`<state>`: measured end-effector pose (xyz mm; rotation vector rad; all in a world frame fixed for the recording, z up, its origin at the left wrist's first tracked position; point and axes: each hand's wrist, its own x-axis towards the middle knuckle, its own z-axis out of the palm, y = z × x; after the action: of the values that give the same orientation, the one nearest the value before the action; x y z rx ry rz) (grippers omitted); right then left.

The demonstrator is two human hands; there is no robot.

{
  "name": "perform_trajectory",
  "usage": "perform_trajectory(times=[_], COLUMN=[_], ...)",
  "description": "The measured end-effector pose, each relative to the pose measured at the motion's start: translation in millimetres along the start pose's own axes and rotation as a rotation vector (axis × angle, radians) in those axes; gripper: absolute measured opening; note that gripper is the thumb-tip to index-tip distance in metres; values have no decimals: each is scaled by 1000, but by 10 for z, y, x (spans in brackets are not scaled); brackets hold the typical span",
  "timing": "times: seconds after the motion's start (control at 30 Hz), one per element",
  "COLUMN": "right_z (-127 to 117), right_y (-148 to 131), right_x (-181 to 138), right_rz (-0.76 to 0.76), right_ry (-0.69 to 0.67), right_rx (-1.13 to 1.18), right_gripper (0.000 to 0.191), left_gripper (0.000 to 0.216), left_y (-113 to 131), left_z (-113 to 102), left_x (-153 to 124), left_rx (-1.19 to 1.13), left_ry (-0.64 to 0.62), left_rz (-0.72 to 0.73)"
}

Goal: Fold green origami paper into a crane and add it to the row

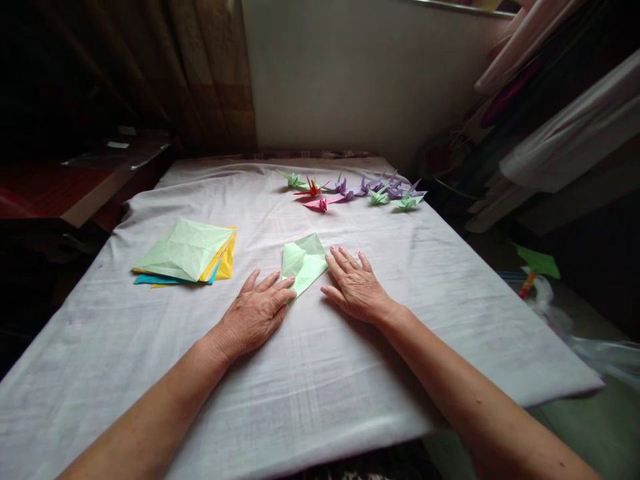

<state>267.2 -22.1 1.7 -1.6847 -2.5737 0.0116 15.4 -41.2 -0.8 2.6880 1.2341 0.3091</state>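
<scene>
A folded pale green paper (303, 261) lies on the white cloth (350, 373) between my hands. My left hand (255, 312) rests flat with fingers stretched out, its fingertips touching the paper's near left edge. Just right of the paper, my right hand (353, 285) lies flat on the cloth with fingers spread, its fingertips at the paper's right edge. Neither hand grips anything.
A stack of coloured paper sheets (187, 257), pale green on top, lies at the left. Several folded paper cranes (360, 190) in green, red, pink and purple sit in a row at the back. A dark wooden surface (75, 187) stands left; hanging cloths (550, 133) right.
</scene>
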Motion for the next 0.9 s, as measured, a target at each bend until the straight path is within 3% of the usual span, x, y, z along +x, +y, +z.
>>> perform_trajectory(times=[0.1,0.27,0.47,0.57,0.73,0.9], right_z=[-68,-135,-100,-72,-47,-119], right_y=[-247,-521,-586,-551,-402,-267], right_x=[-146,-312,-311,-310,-293,-165], right_rz=[-23,-203,-250,-272,-165,-59], right_ry=[87,25,23,15,19,129], right_rx=[68,163,176,170,144,211], right_gripper=[65,56,52,52,54,39], left_gripper=[28,33,56,48,16,12], left_y=[-43,-219,-511,-601,-652,-439], left_z=[-1,-74,-166,-246,-386,-357], left_x=[10,279,874,997,787,286], left_rx=[-54,-82,31,41,61,117], left_ry=[57,176,47,7,64,229], left_rz=[13,-27,-33,27,42,-53])
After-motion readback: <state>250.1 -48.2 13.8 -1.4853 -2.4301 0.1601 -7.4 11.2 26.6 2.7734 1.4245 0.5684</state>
